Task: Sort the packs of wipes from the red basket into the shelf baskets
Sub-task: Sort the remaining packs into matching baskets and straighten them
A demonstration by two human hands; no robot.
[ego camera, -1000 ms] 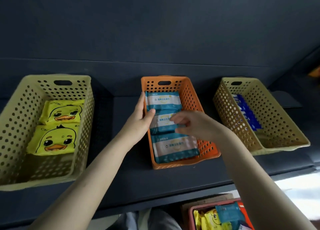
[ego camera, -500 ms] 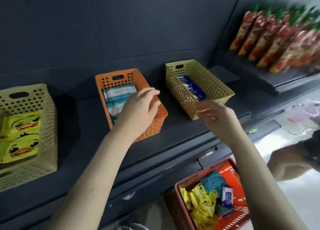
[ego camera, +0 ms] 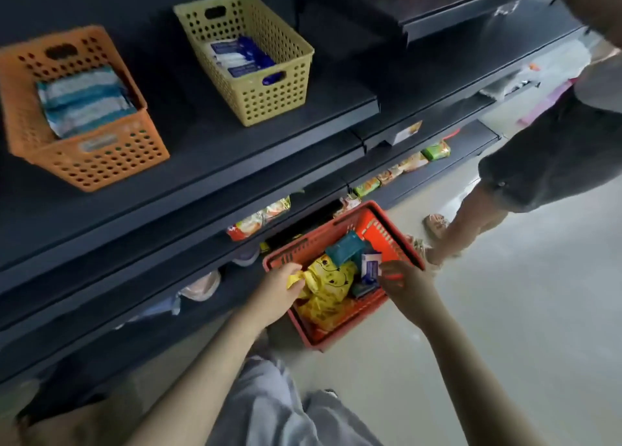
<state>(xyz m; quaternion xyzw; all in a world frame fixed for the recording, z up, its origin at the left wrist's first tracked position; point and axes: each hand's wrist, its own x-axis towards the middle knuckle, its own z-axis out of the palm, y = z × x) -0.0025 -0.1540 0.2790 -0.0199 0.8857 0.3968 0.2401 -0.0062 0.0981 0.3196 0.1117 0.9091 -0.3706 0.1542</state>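
Note:
The red basket (ego camera: 340,332) stands on the floor below the shelves. It holds yellow duck packs (ego camera: 331,289), a teal pack (ego camera: 345,248) and a blue-and-white pack (ego camera: 370,265). My left hand (ego camera: 277,292) is inside the basket's left end, pinching the corner of a yellow duck pack. My right hand (ego camera: 404,282) is at the right side with curled fingers against the blue-and-white pack; its grip is unclear. On the shelf, the orange basket (ego camera: 101,163) holds teal-striped packs (ego camera: 84,99), and the yellow-green basket (ego camera: 276,102) holds blue-and-white packs (ego camera: 239,58).
Another person (ego camera: 552,156) in dark shorts and sandals stands just right of the red basket. Lower shelves (ego camera: 202,243) jut out above the basket and carry snack packets (ego camera: 259,218). My grey trouser legs (ego camera: 269,405) are below. Pale floor (ego camera: 521,311) lies to the right.
My view has swung down from the shelf to the floor. Both hands left the orange basket and dropped into the red basket; the left now pinches a yellow pack.

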